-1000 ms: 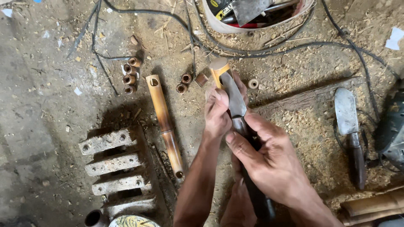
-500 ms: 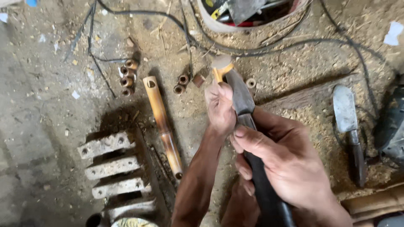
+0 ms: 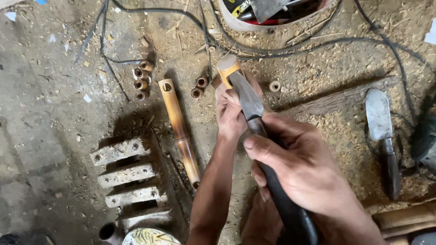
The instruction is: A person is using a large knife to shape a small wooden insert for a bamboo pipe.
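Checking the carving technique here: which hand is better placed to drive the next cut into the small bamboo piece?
Probably the right hand: it grips the knife handle, blade on the bamboo piece. The left hand only steadies that piece.

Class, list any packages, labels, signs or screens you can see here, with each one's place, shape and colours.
Round container with patterned yellow-green printed top: bottom edge, left of the person's forearm.
Yellow-and-black labelled tool: inside the round pale tub at top centre.
No signs or screens show.
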